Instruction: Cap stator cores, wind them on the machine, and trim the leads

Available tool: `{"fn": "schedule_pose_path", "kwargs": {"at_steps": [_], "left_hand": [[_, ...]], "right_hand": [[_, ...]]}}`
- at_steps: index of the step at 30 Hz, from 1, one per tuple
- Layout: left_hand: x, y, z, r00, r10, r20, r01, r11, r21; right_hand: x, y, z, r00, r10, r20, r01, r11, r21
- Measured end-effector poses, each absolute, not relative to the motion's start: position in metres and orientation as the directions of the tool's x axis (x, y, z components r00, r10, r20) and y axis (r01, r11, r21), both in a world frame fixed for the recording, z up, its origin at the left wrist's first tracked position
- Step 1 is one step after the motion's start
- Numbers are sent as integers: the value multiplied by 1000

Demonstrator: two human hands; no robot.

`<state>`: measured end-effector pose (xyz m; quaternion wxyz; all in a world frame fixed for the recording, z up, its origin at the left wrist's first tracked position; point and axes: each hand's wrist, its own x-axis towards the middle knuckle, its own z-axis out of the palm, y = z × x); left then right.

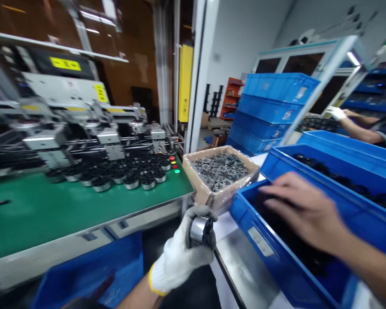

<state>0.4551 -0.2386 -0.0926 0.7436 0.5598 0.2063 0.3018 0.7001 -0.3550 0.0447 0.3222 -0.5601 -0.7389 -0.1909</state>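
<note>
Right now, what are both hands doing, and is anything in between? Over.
Left hand, gloved: gripping a silver-and-black part. Right hand, bare: blurred over the near blue bin, grip unclear. Bin's wall between them.

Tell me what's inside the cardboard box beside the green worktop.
The cardboard box holds many silvery metal rings, heaped nearly to its rim. Only the upper ones show; they and the box's walls cover whatever lies deeper.

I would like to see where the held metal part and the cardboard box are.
Held metal part [197, 231]: head view, on its shiny silver side.
Cardboard box [198, 191]: head view, on its left outer wall.
</note>
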Motion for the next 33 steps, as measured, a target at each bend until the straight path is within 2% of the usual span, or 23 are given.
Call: {"fn": "schedule_pose_path", "kwargs": {"at_steps": [2,3,6,11,14,17,21,24,28,33], "left_hand": [[462,-246,-88,758,652,-11,-194,241,951],[465,-250,-86,758,651,-25,-184,251,950],[470,-258,-80,713,698,-61,-145,233,962],[470,-258,-72,669,736,-99,-82,205,975],[470,-255,-69,678,721,-145,5,193,981],[473,-254,-63,695,692,-195,31,242,970],[472,-253,-55,675,690,-260,127,239,963],[469,-252,-54,670,701,-244,198,148,969],[465,-253,-56,654,722,-229,278,52,959],[467,-257,-65,673,724,-152,203,18,979]], "right_hand": [[673,-346,14,-204,731,651,813,497,-303],[660,-342,-1,-186,712,677,770,534,-350],[637,-336,-34,-170,600,782,777,569,-268],[646,-344,-42,-310,663,681,800,569,-189],[651,-345,-42,-303,632,713,856,510,-89],[650,-342,-45,-323,588,742,855,517,-37],[647,-340,-50,-316,574,756,853,520,-38],[644,-341,-51,-277,590,758,868,492,-66],[640,-343,-49,-295,589,752,876,481,-33],[638,-341,-52,-347,588,731,874,485,25]]}}
